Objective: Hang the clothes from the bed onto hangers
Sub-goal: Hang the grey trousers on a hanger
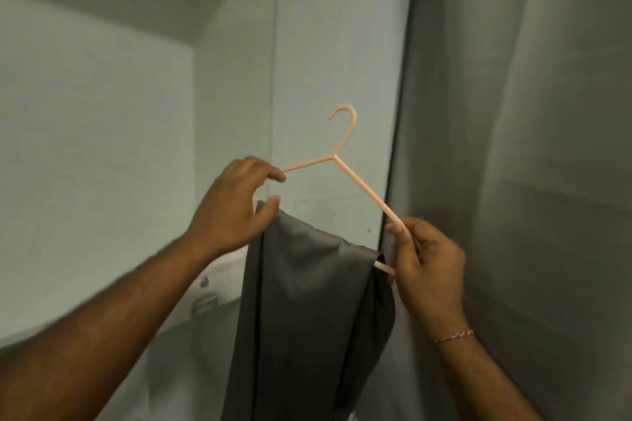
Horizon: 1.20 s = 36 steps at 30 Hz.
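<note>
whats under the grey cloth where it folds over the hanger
The hanger's bottom bar runs under the grey cloth; only a short stub shows by the right hand. The rest of the bar is covered, and the left hand hides its other end.

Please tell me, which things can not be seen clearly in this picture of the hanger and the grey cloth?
- Head view: the left end of the hanger is hidden behind the left hand.
- The lower part of the grey garment is cut off by the bottom edge, so its type is unclear.
- No rail shows.
- The right hand covers the hanger's right corner.
</note>
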{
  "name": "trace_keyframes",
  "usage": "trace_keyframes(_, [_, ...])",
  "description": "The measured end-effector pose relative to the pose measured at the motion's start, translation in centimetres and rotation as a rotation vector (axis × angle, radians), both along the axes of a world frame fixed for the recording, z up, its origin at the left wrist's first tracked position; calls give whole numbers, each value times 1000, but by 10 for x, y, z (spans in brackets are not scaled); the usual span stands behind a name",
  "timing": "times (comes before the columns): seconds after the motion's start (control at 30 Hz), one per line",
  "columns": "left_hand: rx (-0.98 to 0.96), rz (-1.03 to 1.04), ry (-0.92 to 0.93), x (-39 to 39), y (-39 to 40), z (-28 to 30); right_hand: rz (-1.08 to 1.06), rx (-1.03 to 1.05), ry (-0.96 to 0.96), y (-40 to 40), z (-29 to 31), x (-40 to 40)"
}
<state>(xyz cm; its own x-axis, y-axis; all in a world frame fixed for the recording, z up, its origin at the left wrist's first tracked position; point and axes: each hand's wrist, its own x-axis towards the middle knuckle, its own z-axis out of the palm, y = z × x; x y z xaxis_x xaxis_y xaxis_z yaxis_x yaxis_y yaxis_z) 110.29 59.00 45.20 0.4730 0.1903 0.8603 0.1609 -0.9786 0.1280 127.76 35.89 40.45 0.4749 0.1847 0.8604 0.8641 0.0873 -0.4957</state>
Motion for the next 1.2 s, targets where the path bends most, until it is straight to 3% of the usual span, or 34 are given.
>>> trace_keyframes(0.27, [-40,141,270,-45,124,62,117,45,56,181,143,-4])
trace_keyframes(0.47, [-493,-61,264,-28,186,145,89,39,32,294,268,-14])
trace_keyframes(0.77, [-409,40,118,13,284,225,19,70,-49,441,367,-18])
trace_keyframes(0.97, [-291,18,11,82,362,240,-26,103,-94,542,400,23])
trace_keyframes(1.2, [-350,-33,-21,125,446,246,-8,103,-125,624,440,79])
